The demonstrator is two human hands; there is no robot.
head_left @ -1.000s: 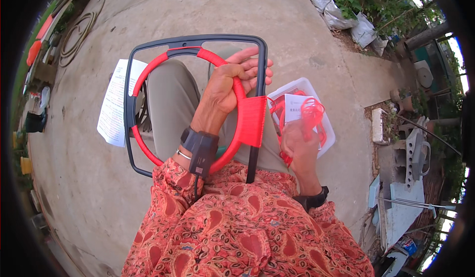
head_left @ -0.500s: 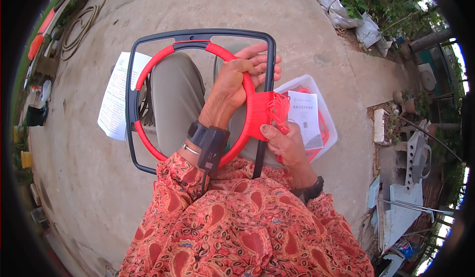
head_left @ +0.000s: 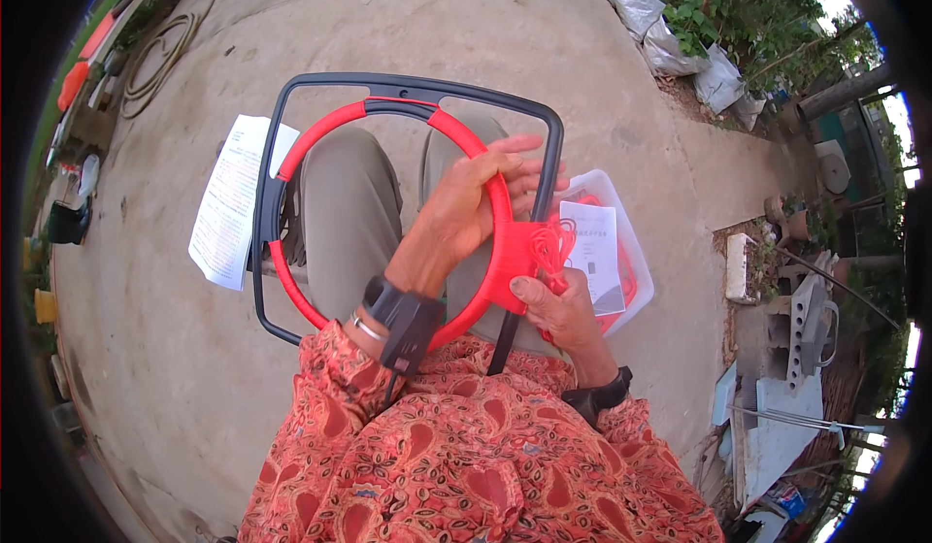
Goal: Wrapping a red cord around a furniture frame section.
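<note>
A dark frame (head_left: 556, 135) with rounded corners surrounds a ring (head_left: 320, 135) wrapped in red cord, both held over my knees. My left hand (head_left: 466, 203) reaches through the ring to its right side. Its fingers stretch out past the ring toward the frame's right bar, partly hidden behind these parts. A wide band of tight red winding (head_left: 517, 257) joins ring and frame there. My right hand (head_left: 568, 315) is closed at the band's lower right corner, gripping red cord (head_left: 553, 242), whose looped bundle rises above the thumb. Its curled fingers are mostly hidden.
A white plastic tub (head_left: 641, 286) with red material and a printed leaflet (head_left: 594, 257) stands right of my knees. Printed paper (head_left: 236, 203) lies at the left. Further out are a coiled hose (head_left: 160, 67), silvery sacks (head_left: 670, 48) and a hollow block (head_left: 804, 325).
The frame and ring sit slightly lower and further right in view. My left fingers have straightened and shifted along the ring. My right hand keeps its hold at the winding.
</note>
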